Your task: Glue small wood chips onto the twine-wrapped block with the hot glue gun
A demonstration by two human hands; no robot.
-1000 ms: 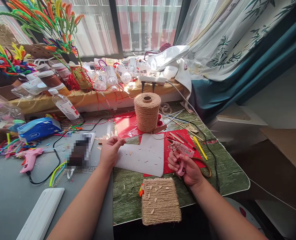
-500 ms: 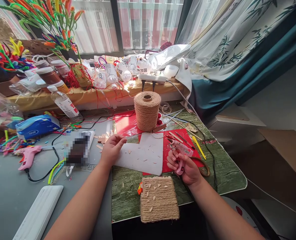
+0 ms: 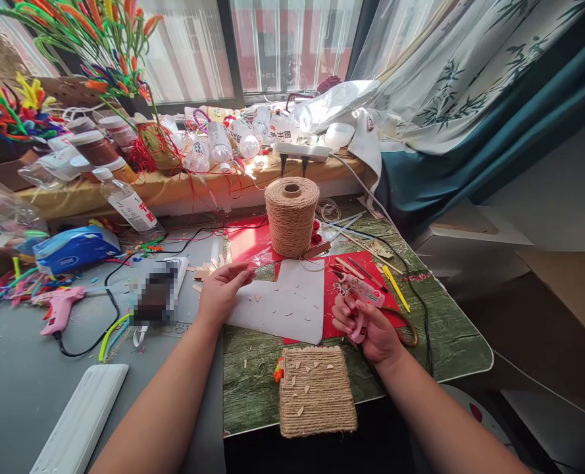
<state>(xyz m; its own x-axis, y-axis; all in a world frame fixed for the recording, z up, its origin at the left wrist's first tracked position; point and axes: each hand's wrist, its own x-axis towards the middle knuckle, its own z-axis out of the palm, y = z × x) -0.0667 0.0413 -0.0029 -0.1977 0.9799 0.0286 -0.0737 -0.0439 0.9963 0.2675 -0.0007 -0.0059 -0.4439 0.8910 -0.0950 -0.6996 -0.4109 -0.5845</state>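
The worktop [image 3: 247, 401] is spreading out before me, and on it a white board [image 3: 299, 296] is lying partly over a red sheet [image 3: 391, 301], probably sparing the surface from drips and scraps. The twine-covered panel [image 3: 322, 401] is lying flat at the near edge and a little past it, most likely for easy reach between my two arms. The twine spool [image 3: 292, 224] is standing upright behind the board, out of the way, I would judge. My right hand [image 3: 368, 326] is gripping the pink glue gun [image 3: 365, 293], fingers wrapped round the handle; the nozzle is pointing up and leftward, away from the panel, seemingly for safety. My left hand [image 3: 223, 293] is reaching over the board's left end, thumb and forefinger drawn close together. Wood chips [image 3: 301, 411] are dotting the panel's top, looking loose.

Below the worktop's edge everything is sinking into dark, so I cannot tell what is supporting the panel's overhanging part. My left hand is hiding the board's far corner, and my right is covering much of the gun's handle. An orange tuft [image 3: 278, 370] is showing only partly beside the panel. Whether my left fingertips are pinching anything, I cannot tell.
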